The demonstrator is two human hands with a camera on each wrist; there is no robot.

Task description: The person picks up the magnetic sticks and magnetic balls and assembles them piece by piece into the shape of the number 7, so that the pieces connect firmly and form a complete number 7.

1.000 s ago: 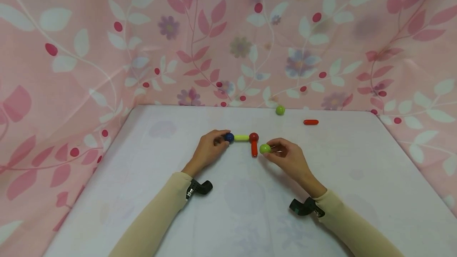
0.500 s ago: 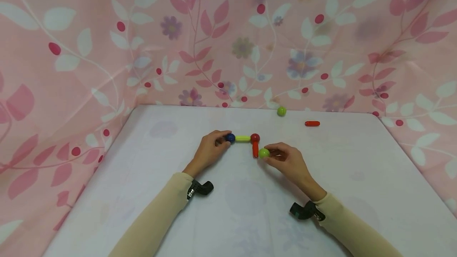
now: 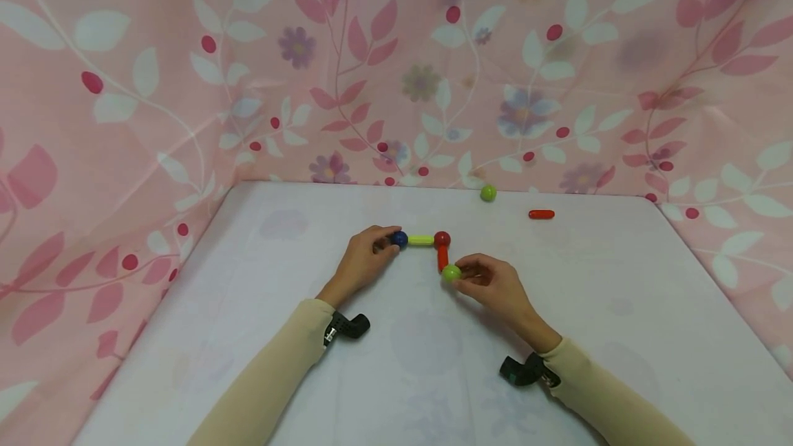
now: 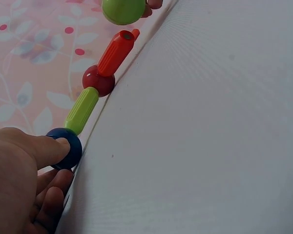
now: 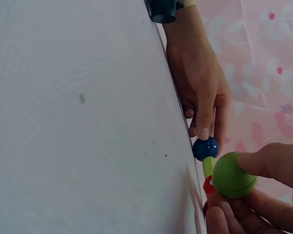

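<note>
On the white tabletop my left hand (image 3: pixel 364 257) pinches a blue ball (image 3: pixel 400 239) between thumb and fingers. A yellow-green rod (image 3: pixel 421 241) joins that ball to a red ball (image 3: pixel 442 239). From the red ball a red rod (image 3: pixel 442 257) points toward me. My right hand (image 3: pixel 495 288) holds a green ball (image 3: pixel 451 273) by thumb and fingertips at the rod's free end. In the left wrist view a narrow gap shows between the green ball (image 4: pixel 123 9) and the red rod (image 4: pixel 117 52). The right wrist view has the green ball (image 5: pixel 234 175) hiding part of the chain.
Another green ball (image 3: pixel 488 193) lies by the table's back edge. To its right is a loose red rod (image 3: pixel 542 215). A pink floral cloth (image 3: pixel 384 74) hangs behind the white table (image 3: pixel 297 377).
My right hand has brought the green ball left and toward me, from beside the red rod to its free end. The left hand keeps its hold on the blue ball.
</note>
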